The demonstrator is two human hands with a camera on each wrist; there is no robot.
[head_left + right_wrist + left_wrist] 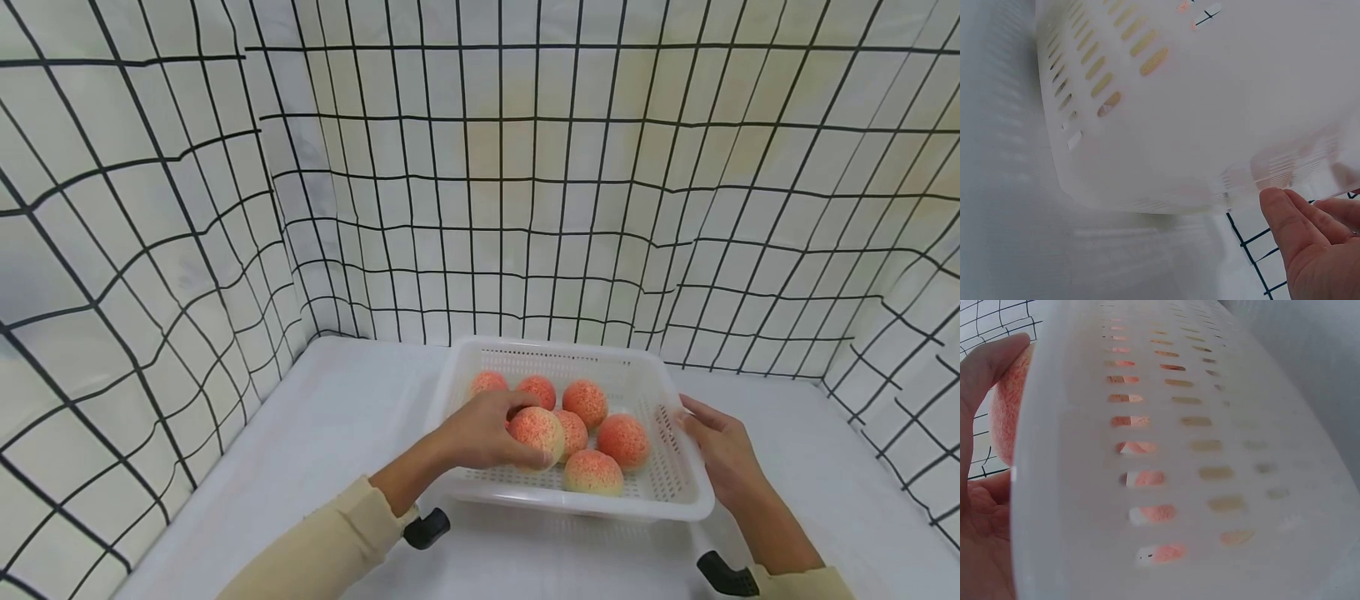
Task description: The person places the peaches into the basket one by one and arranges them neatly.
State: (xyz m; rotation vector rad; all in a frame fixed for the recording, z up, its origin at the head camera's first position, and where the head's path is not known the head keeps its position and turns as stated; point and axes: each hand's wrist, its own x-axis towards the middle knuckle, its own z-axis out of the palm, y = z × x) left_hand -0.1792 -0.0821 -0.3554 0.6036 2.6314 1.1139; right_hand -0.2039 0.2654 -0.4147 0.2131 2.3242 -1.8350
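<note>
My left hand (487,429) reaches over the left side of a white plastic basket (570,500) and grips a speckled pink-and-yellow peach (537,435) between thumb and fingers. In the left wrist view, part of a peach (1007,412) shows beside the fingers, and the basket's slotted wall hides the rest. Several other peaches lie in the basket, including a yellowish one (593,472) near the front and a redder one (624,442) to the right. At the basket's right side, my right hand (723,454) touches the outer wall with its fairly straight fingertips (1275,200).
The basket stands on a white-covered table (360,383). A black wire grid (502,179) backed by whitish sheeting rises behind it, with more grid on both sides. Each wrist bears a dark device, one by the left cuff (426,528), another by the right (726,575).
</note>
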